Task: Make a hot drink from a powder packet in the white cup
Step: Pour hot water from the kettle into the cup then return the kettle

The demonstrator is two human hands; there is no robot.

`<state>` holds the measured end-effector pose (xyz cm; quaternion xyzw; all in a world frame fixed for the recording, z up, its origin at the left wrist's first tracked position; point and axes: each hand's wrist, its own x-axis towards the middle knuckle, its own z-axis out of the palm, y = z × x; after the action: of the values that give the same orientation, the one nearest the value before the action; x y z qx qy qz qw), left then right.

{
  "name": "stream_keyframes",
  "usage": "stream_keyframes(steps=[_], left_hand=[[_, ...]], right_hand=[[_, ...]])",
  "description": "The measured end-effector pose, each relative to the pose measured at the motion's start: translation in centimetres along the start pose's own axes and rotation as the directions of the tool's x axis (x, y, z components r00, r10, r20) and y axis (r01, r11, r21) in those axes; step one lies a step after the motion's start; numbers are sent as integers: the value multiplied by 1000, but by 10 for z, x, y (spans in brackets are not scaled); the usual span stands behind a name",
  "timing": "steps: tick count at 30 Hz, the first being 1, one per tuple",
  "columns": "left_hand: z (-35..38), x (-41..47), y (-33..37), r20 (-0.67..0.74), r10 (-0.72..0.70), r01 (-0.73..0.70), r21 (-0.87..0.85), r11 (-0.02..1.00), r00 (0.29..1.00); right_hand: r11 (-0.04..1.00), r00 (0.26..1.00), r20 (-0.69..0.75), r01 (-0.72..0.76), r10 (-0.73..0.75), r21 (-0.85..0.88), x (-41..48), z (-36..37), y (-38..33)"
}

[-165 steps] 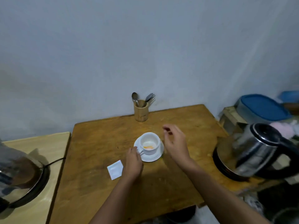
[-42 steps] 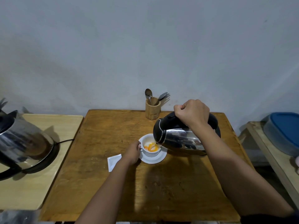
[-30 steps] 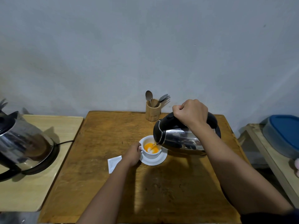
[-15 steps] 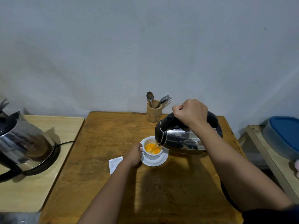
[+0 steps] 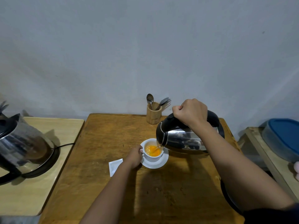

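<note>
Steel kettles: I count two, one [image 5: 186,139] gripped in my right hand [image 5: 191,113], tilted over one cup [image 5: 152,151]; left fingers [image 5: 140,151] hold its side.

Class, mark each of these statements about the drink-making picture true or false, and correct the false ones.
1. The right hand tilts a kettle over the cup. True.
2. The liquid in the cup is green. False: it is orange.
3. The left hand is at the cup's side. True.
4. The cup stands straight on the table. False: it sits on a saucer.
5. The packet lies to the right of the cup. False: it lies to the left.
6. A wooden holder with cutlery stands near the wall. True.
</note>
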<state>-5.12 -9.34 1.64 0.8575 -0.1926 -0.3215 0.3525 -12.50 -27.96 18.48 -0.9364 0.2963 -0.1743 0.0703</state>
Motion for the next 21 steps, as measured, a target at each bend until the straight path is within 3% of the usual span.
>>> stream_keyframes(steps=[21], left_hand=[[-3, 1, -1, 32, 11, -10, -31, 999, 999]], right_hand=[[999, 1000, -1, -21, 21, -34, 0, 1, -3]])
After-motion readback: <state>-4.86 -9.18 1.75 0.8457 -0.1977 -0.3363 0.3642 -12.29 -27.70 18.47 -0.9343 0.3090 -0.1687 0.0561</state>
